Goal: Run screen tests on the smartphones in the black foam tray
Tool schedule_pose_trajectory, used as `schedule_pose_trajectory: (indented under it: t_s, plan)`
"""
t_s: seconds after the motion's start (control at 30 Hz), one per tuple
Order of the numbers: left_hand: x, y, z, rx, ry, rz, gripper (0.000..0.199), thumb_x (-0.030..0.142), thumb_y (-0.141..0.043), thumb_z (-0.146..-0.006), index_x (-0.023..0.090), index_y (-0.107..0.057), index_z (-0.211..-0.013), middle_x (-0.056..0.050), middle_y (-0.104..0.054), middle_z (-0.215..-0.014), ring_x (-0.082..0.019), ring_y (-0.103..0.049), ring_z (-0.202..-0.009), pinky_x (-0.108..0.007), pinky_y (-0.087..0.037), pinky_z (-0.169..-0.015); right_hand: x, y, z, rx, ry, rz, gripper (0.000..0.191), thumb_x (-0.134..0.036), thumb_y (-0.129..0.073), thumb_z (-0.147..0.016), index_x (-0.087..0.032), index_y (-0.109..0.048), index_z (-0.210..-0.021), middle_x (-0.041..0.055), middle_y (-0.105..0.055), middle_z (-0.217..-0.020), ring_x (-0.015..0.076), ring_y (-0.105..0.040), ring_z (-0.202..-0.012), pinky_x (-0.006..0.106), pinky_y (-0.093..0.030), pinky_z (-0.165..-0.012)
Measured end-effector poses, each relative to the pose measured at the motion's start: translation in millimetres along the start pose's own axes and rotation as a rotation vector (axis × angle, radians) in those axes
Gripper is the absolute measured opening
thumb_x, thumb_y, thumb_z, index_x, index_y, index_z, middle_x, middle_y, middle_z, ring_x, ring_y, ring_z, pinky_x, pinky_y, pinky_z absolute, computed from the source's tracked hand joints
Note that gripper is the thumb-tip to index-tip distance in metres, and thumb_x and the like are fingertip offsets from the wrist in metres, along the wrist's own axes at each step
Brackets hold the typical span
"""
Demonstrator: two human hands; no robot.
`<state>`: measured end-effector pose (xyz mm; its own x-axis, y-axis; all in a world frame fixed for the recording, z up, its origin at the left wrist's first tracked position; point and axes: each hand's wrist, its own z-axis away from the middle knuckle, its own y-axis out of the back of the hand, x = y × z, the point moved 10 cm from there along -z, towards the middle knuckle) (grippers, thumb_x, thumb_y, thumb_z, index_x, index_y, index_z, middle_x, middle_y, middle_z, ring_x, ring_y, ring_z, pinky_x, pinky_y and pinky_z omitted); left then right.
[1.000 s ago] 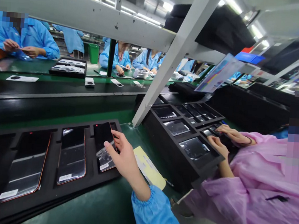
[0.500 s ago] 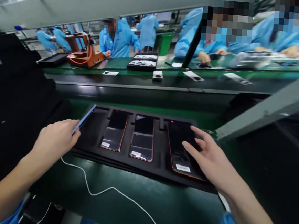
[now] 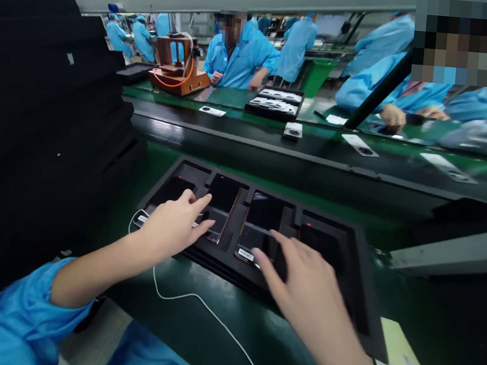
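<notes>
A black foam tray [image 3: 230,249] on the green table holds several dark phones side by side. My left hand [image 3: 175,222], fingers apart and holding nothing, is over the leftmost phone [image 3: 174,191] and beside the second phone [image 3: 225,195]. Over the right part of the tray hovers my right hand [image 3: 304,271], thumb and fingers spread, nothing in it. Its thumb is near the white label of the third phone [image 3: 262,212]. The rightmost phone [image 3: 321,242] is partly hidden behind that hand.
A white cable [image 3: 194,295] crosses the table in front. Black foam stacks [image 3: 49,133] rise at the left. Beyond lies a ledge with white cards [image 3: 360,145]. A grey beam [image 3: 444,252] is at the right, yellow paper [image 3: 403,347] below. People in blue work opposite.
My left hand has let go of the phone it held edge-on, which now lies at the tray's left end. My right hand has left the rightmost phone and moved left. The view has shifted.
</notes>
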<state>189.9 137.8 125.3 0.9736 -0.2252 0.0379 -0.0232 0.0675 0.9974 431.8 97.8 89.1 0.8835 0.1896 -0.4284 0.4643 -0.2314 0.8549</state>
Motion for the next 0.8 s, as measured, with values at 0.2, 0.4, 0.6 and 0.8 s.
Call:
schedule_pose_trajectory:
  t_s: [0.2,0.4,0.6,0.8]
  plan:
    - [34,-21.9,-43,-0.098,0.078,-0.034,0.093,0.070,-0.064,-0.103,0.017,-0.036,-0.175,-0.032,-0.059,-0.148,-0.039,-0.078,-0.113,-0.039,-0.060,-0.091,-9,-20,-10,-0.036,-0.148,-0.129,0.080,-0.071,-0.046,-0.104,-0.020,-0.047,-0.165,0.0226,-0.066,-0.146,0.0429,-0.060,-0.142,0.063,-0.051,-0.115]
    - [17,-25.9,-66,-0.186,0.007,0.138,0.102,0.073,-0.072,-0.096,0.017,-0.034,-0.172,-0.026,-0.074,-0.134,-0.046,-0.074,-0.126,-0.046,-0.058,-0.100,10,-14,-5,0.018,-0.286,-0.461,0.082,-0.068,-0.055,-0.101,-0.028,-0.036,-0.170,0.0192,-0.060,-0.156,0.0363,-0.068,-0.134,0.058,-0.058,-0.111]
    - [17,-26.4,-74,-0.185,-0.181,0.557,0.080,0.053,-0.074,-0.097,0.026,-0.042,-0.165,-0.013,-0.076,-0.137,-0.034,-0.077,-0.118,-0.038,-0.057,-0.096,6,-29,-25,-0.029,-0.204,-0.551,0.064,-0.056,-0.053,-0.103,-0.029,-0.048,-0.160,0.0153,-0.063,-0.151,0.0331,-0.071,-0.124,0.056,-0.062,-0.105]
    - [10,-13.0,-72,-0.124,-0.272,0.766,0.050,0.039,-0.063,-0.099,0.023,-0.062,-0.146,-0.011,-0.070,-0.147,-0.027,-0.071,-0.122,-0.034,-0.057,-0.099,8,-30,-29,-0.189,-0.299,-0.718,0.062,-0.065,-0.052,-0.100,-0.030,-0.057,-0.150,0.0119,-0.071,-0.137,0.0300,-0.078,-0.103,0.046,-0.069,-0.079]
